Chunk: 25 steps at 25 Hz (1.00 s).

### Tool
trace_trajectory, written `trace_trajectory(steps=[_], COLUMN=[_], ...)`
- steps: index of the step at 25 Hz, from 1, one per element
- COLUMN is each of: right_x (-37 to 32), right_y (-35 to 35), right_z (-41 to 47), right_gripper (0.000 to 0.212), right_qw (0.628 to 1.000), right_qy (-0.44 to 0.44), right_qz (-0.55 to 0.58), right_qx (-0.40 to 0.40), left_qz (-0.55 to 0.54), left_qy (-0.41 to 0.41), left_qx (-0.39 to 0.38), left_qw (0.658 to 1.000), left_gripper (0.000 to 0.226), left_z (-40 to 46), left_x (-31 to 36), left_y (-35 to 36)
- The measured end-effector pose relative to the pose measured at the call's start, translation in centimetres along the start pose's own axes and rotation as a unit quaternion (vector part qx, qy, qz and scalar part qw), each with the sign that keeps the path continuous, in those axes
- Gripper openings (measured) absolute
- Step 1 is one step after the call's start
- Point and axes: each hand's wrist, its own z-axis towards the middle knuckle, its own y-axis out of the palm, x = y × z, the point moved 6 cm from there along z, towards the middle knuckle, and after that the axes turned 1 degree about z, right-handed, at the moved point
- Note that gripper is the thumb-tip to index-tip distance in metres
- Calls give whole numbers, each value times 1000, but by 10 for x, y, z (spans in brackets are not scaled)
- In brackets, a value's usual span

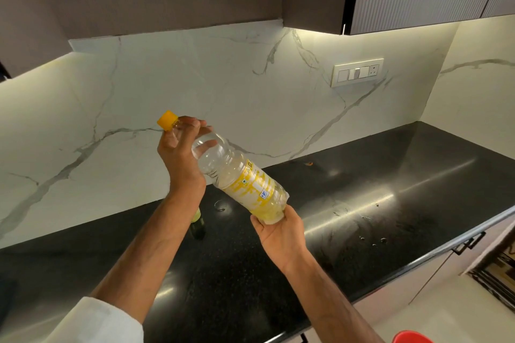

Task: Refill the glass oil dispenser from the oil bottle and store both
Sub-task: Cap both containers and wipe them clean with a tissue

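Black tabletop (pixel 362 203) is carrying the glass dispenser (pixel 198 227), half hidden beneath our left hand (pixel 178 147), whose grip is wrapping the oil bottle (pixel 239 175) neck; our right hand (pixel 278 234) is cupping its base. Yellow cap (pixel 167 120) is on; pouring and storing appear outstanding.

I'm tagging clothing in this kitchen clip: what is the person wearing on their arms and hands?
The left hand and right hand are bare: no gloves, and no rings, watch or bracelet show. Both forearms are uncovered. A white sleeve, loose and pushed up, shows on the left arm; no sleeve shows on the right arm.
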Motion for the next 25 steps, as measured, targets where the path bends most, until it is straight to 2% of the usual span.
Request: trace_trajectory(steps=[5,9,12,14,17,19,23,25], right_x=[30,31,19,16,16,13,-2,-12], right_y=[1,6,-14,-18,-3,2,-6,-12], right_z=[-13,-20,-19,-14,-5,-3,-4,-4], right_gripper=[39,31,28,30,38,41,36,31], right_qw=[999,998,992,994,995,993,994,998], right_qy=[9,44,50,53,56,44,55,45], right_qz=[45,-49,-88,-43,71,102,90,18], right_qx=[19,5,68,80,42,31,30,32], left_qz=[28,71,72,68,63,67,91,101], left_qy=[63,95,110,106,99,102,129,139], left_qx=[35,16,7,12,18,13,-19,-37], left_qw=[997,993,991,992,993,992,987,984], left_gripper=[17,18,16,19,19,14,9,7], left_z=[-2,-4,0,0,-12,-17,-15,-12], left_x=[5,8,14,14,8,7,13,14], left_y=[2,4,2,1,4,6,9,8])
